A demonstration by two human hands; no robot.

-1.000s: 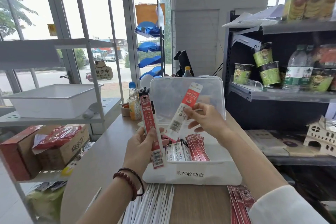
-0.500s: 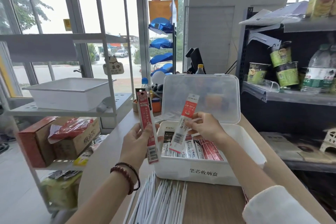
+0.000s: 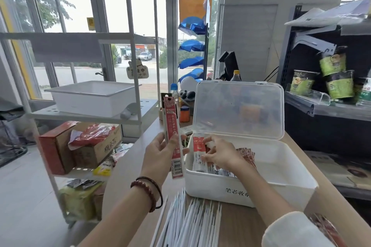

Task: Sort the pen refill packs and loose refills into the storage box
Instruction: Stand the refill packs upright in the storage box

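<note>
A white storage box [image 3: 269,192] stands open on the wooden counter, its clear lid [image 3: 239,109] upright behind. My left hand [image 3: 160,156] grips a long red refill pack [image 3: 173,138] upright, just left of the box. My right hand [image 3: 218,153] pinches a white and red refill pack [image 3: 198,151] and holds it down inside the box's left end. More white packs [image 3: 218,171] and red packs [image 3: 248,155] lie in the box. Several loose white refills [image 3: 190,218] lie on the counter in front of the box.
A red pack [image 3: 327,230] lies at the counter's right edge by my sleeve. Small bottles [image 3: 184,113] stand behind the box. A white shelf rack with a tray [image 3: 90,96] and cartons [image 3: 84,146] stands left; a dark shelf with cup noodles [image 3: 339,84] stands right.
My right hand has lowered the white and red pack from in front of the lid down into the box. My left hand still holds the red pack upright. The view shifted left.
</note>
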